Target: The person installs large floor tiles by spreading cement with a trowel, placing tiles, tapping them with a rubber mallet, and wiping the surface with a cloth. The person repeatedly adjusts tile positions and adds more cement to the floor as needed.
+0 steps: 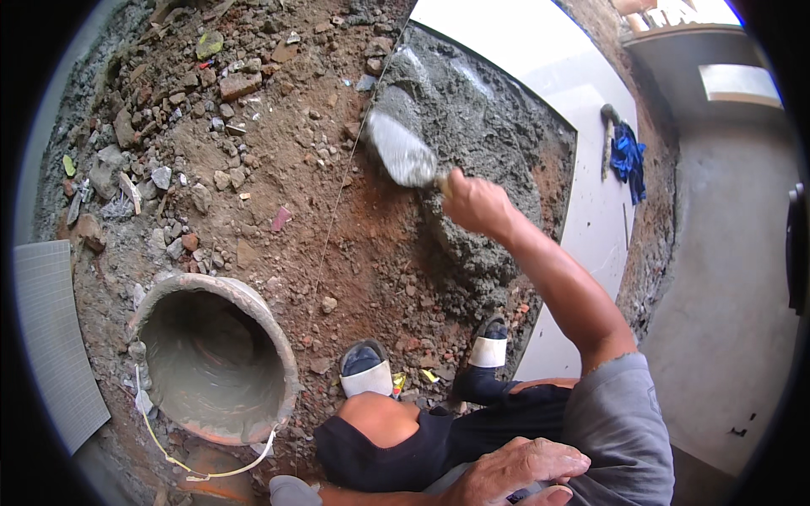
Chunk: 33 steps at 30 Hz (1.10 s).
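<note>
My right hand [474, 202] is closed around the handle of a trowel [402, 153], its metal blade slightly blurred by motion. The blade lies at the left edge of a bed of wet grey mortar [481, 118], close to a thin taut string [337, 202]. Across my lap rests my left hand [527, 468], empty, its fingers stretched out toward the right. A large mortar-caked bucket [291, 363] with a rope-like handle stands at the lower left, grey slurry coating its inside.
Large pale tiles [591, 93] border the mortar on its right, carrying a mallet [607, 139] and a blue cloth [627, 160]. Rubble [240, 84] covers the soil at upper left. A gridded tile [59, 337] lies at far left. Beyond rises a grey wall [726, 253].
</note>
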Motion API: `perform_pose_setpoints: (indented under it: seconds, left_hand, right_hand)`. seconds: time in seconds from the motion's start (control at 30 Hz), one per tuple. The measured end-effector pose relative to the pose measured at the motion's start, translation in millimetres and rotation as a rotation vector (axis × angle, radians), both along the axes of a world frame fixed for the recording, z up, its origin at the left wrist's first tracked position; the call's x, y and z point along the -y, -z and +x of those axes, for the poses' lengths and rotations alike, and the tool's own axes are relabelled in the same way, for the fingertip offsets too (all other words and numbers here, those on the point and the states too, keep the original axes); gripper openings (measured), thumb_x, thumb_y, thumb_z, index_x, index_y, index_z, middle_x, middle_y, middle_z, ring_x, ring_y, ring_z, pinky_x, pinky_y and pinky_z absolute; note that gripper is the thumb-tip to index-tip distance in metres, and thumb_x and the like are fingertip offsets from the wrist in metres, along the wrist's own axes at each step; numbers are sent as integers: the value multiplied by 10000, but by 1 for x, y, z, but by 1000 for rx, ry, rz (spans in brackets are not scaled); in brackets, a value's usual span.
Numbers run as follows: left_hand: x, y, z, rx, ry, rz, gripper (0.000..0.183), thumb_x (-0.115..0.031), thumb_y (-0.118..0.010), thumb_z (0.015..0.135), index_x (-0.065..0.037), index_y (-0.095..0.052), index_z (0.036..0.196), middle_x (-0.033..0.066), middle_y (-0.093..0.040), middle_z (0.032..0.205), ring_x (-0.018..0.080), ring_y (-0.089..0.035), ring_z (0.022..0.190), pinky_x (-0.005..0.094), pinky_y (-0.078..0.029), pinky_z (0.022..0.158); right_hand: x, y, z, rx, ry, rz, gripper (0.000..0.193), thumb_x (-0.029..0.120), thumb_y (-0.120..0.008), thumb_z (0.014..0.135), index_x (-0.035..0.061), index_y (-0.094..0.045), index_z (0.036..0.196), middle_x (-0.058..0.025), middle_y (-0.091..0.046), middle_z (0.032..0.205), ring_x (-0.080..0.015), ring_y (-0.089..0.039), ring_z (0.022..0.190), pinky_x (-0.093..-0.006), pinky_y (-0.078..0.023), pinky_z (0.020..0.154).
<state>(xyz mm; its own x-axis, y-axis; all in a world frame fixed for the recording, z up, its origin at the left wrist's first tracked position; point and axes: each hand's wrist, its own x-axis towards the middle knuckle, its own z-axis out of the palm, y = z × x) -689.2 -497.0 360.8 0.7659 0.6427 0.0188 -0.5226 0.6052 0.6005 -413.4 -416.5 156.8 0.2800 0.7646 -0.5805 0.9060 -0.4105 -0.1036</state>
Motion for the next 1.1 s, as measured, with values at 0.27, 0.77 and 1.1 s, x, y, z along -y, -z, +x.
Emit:
perform_pose_setpoints:
  seconds: [0.27,0.77,1.1]
  left_hand:
    - [6,6,0,60,-66,40,240,-181,-586,953,22,-589,1082,183,-657,1000,236,-637,839,336,-531,714]
    - [-9,6,10,-78,105,-81,300,-227,-553,975,66,-574,1040,236,-642,990,256,-644,845,360,-537,752]
    - [8,33,14,-126,129,-102,335,-216,-527,983,94,-548,1110,280,-622,1056,294,-635,849,383,-534,736]
  right_hand:
    - [12,-38,12,58,268,19,322,294,-360,967,9,-511,964,-130,-609,665,-221,-585,529,-404,-484,498]
    - [125,-3,158,365,571,-45,349,339,-396,972,38,-474,1128,-188,-676,940,-352,-675,781,-512,-526,728]
    - [307,-15,33,199,132,188,328,407,-623,886,106,-561,999,-101,-592,800,-288,-628,581,-408,-516,474]
